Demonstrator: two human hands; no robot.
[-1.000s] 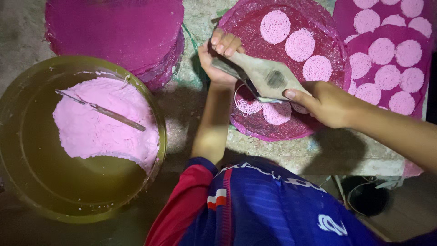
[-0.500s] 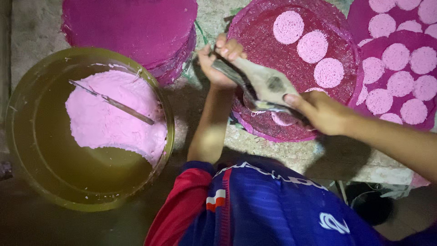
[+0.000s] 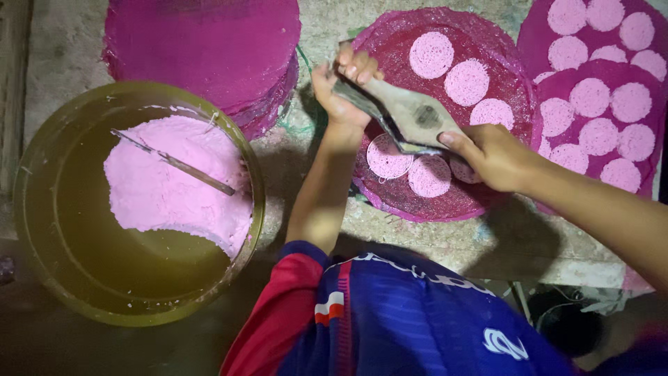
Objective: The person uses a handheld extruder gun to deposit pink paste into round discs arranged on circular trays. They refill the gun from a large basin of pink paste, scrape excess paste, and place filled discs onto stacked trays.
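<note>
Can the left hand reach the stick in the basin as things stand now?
Probably yes, once freed. The left hand grips the scoop with the right hand; the stick lies uncovered in the open basin on its side.

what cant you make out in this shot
Head view only:
- The pink disc under the flat scraper is partly hidden by the scraper and the right hand.
- The right mat is cut off by the frame edge.
- The stick in the bowl ends buried in pink batter.
</note>
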